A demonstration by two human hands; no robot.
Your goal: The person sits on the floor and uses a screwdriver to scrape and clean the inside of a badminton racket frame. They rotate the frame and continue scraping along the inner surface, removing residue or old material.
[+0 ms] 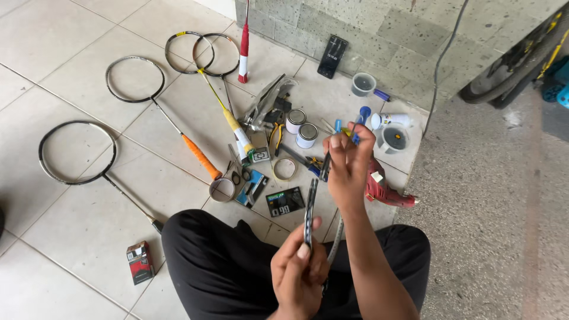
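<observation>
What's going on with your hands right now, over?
Left hand gripping the bent racket frame. Right hand pinching its upper part, fingertips closed. Tins, tape roll, red power tool on the tiles ahead, none touching the frame.

glossy floor tiles [71, 41], rough concrete [492, 195]

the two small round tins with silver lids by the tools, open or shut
Shut: both small round tins stand upright with flat silver lids covering their tops.
</observation>
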